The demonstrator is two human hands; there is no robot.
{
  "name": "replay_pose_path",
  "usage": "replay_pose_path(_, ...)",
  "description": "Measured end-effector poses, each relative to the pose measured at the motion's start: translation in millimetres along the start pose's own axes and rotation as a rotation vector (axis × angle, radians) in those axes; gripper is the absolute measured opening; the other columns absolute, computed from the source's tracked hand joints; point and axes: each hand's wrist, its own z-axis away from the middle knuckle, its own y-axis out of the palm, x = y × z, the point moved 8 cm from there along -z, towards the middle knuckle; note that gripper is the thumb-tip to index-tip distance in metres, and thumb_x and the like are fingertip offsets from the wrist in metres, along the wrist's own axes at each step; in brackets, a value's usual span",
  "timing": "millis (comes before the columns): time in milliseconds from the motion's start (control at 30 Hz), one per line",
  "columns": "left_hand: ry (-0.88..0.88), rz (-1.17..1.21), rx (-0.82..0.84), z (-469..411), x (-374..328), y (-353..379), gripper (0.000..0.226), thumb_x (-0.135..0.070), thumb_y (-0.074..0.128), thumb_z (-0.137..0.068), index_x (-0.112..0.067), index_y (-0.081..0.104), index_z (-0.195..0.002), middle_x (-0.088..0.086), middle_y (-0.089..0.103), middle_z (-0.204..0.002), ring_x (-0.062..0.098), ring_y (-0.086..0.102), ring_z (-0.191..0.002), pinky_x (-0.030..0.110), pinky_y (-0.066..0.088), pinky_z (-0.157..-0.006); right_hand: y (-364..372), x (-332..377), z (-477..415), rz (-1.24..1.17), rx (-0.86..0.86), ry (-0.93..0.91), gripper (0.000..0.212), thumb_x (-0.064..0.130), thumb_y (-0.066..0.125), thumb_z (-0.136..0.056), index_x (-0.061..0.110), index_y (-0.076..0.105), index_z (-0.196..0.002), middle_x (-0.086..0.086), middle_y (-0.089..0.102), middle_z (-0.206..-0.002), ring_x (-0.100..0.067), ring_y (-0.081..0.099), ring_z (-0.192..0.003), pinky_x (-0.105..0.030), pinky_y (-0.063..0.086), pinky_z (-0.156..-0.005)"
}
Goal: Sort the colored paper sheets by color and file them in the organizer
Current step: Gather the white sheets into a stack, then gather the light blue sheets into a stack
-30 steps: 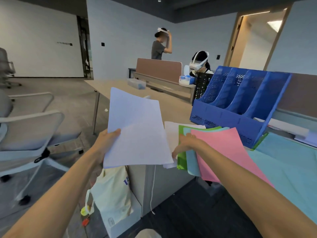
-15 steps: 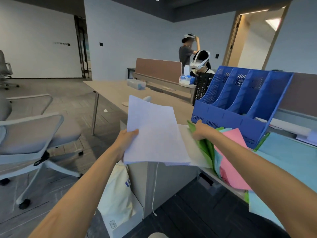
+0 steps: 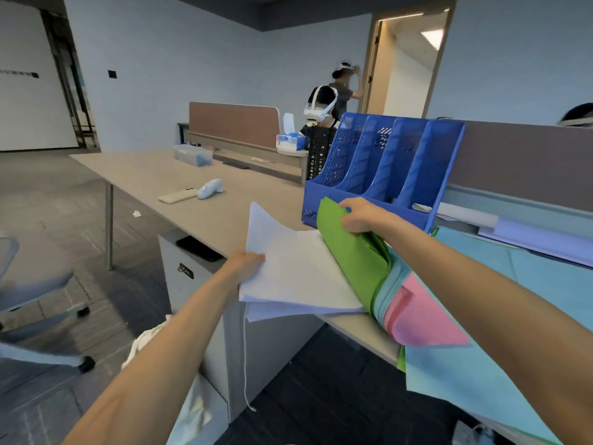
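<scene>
While my left grip (image 3: 248, 263) pinches white sheets (image 3: 298, 277) and my right grip (image 3: 359, 216) clutches green sheets (image 3: 349, 258), pink sheets (image 3: 423, 319) overhanging the desk (image 3: 205, 216) could slide off.

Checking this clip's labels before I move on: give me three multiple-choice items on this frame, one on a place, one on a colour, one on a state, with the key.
1. Where does the blue organizer stand?
A. on the floor
B. on a chair
C. on the desk, beyond the right hand

2. What does the right hand grip?
A. green sheets
B. yellow sheets
C. black sheets

3. The left hand is:
A. open and empty
B. holding white sheets
C. flat on the desk

Key:
1 C, its base sits on the desktop just behind the hand.
2 A, the fingers curl round the green edge.
3 B, its fingers clasp the edge of the white stack.
</scene>
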Motion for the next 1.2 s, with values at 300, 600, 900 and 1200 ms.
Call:
replay_pose_path(300,-0.052,-0.189,0.046,-5,5,11,0.043,-0.028,0.061,-0.084,-0.003,0.055,-0.119,0.015,0.066,-0.113,0.032,0.066,-0.098,0.046,0.054,-0.086,23,16,2,-0.081,0.035,-0.033,0.056,0.003,0.043,-0.079,0.009,0.041,-0.134,-0.009,0.048,-0.132,-0.028,0.051,-0.105,-0.029,0.041,-0.074)
replay_pose_path(600,0.088,-0.502,-0.11,13,-16,-18,0.025,-0.026,0.048,-0.092,-0.013,0.049,-0.113,0.004,0.052,-0.103,0.023,0.052,-0.094,0.035,0.048,-0.084,96,45,24,-0.37,0.258,-0.053,0.065,0.018,0.062,-0.087,0.012,0.033,-0.145,-0.008,0.04,-0.145,-0.025,0.045,-0.126,-0.03,0.04,-0.098)
replay_pose_path(900,0.214,0.031,-0.042,44,-80,48,0.019,-0.008,0.04,-0.096,-0.011,0.053,-0.11,0.01,0.064,-0.109,0.023,0.06,-0.086,0.033,0.052,-0.07,17,-2,38,-0.79,-0.075,-0.126,0.049,0.018,0.058,-0.09,0.014,0.049,-0.137,-0.004,0.054,-0.132,-0.019,0.054,-0.116,-0.027,0.04,-0.091)
replay_pose_path(1200,0.472,-0.283,0.489,81,-114,285,0.026,-0.018,0.06,-0.092,-0.016,0.052,-0.117,0.007,0.065,-0.112,0.02,0.061,-0.093,0.027,0.052,-0.067,-30,-215,98,-0.736,-0.468,0.099,0.031,0.004,0.054,-0.087,0.011,0.064,-0.116,-0.006,0.067,-0.112,-0.014,0.061,-0.094,-0.023,0.05,-0.075)
